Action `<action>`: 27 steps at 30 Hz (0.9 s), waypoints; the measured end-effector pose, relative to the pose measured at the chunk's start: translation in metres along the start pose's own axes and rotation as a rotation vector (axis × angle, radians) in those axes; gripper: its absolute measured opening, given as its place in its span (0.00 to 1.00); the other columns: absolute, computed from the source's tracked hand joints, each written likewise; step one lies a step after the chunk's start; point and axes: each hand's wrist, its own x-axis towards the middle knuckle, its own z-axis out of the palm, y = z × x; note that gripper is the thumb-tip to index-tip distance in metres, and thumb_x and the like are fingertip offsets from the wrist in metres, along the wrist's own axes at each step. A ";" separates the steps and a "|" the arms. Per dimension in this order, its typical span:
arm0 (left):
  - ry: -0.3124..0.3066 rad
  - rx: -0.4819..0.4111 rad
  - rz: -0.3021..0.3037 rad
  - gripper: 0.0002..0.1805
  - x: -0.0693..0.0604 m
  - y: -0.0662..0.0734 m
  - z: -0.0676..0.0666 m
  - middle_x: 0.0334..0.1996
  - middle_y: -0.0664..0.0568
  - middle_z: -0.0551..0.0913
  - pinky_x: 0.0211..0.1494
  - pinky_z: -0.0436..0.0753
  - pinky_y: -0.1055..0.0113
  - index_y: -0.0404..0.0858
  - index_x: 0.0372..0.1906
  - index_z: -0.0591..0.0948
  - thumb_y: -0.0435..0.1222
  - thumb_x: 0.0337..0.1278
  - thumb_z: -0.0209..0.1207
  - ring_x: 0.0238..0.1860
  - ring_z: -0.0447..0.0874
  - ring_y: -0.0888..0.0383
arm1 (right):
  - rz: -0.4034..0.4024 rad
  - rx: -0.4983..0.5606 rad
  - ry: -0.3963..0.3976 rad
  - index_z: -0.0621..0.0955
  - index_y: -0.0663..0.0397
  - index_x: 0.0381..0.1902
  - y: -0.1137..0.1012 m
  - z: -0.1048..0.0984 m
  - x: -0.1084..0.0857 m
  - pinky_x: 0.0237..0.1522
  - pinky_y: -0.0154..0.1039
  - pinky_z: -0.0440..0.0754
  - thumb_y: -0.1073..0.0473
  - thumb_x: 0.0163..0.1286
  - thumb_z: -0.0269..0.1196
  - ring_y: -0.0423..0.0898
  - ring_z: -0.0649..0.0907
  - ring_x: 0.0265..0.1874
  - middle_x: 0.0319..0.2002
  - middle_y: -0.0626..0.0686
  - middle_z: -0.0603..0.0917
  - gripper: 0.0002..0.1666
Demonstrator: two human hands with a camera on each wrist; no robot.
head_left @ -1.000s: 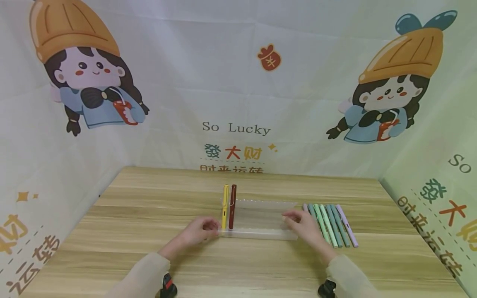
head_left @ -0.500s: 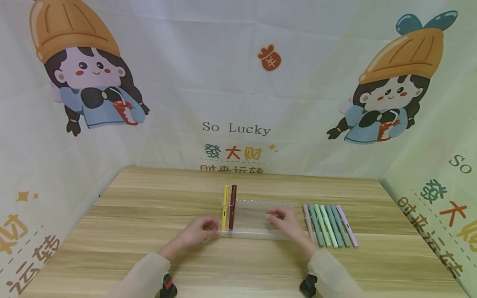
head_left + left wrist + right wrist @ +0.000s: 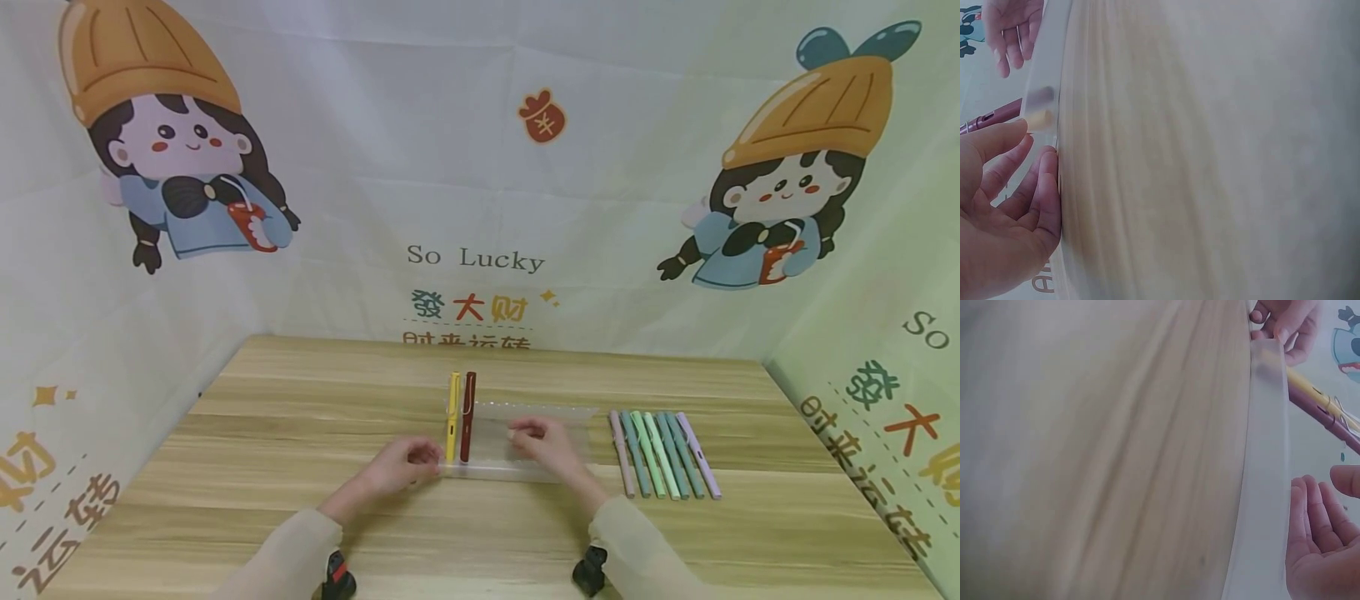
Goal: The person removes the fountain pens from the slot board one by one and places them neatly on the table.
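1. At about 9 o'clock on a dial centred on the clear holder [image 3: 491, 437], with 12 pointing away from the person, the left hand [image 3: 401, 462] grasps the holder's near corner; the left wrist view shows its thumb on the end of the frosted front strip and its fingers bent beside it.
2. Near the dial's centre, slightly toward 3 o'clock, the right hand [image 3: 546, 443] is over the holder, released and holding nothing, its fingers loosely bent and the thumb apart from them. Whether a fingertip touches the holder, I cannot tell.
3. Toward 10 o'clock, a yellow pen [image 3: 453, 417] and a dark red pen [image 3: 468, 417] sit side by side in the holder, yellow outermost; their tops reach past its far edge, and their lower ends are behind the front strip.
4. At 3 o'clock, just beside the holder, a row of seven pens [image 3: 661, 454] lies on the wooden table [image 3: 480, 533]: dusty pink, teal, two light green, two teal, then lilac.
5. Toward 12 o'clock, "So Lucky" is printed on the cloth backdrop [image 3: 360, 208]; cartoon figures in orange hats appear near 10 and between 1 and 2.
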 end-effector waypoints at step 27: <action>-0.006 -0.006 -0.009 0.09 0.001 -0.003 -0.001 0.30 0.50 0.77 0.32 0.76 0.68 0.31 0.37 0.76 0.29 0.49 0.59 0.33 0.74 0.55 | -0.026 0.041 -0.010 0.75 0.75 0.41 -0.005 0.041 0.016 0.29 0.41 0.78 0.72 0.54 0.60 0.53 0.80 0.31 0.33 0.66 0.80 0.15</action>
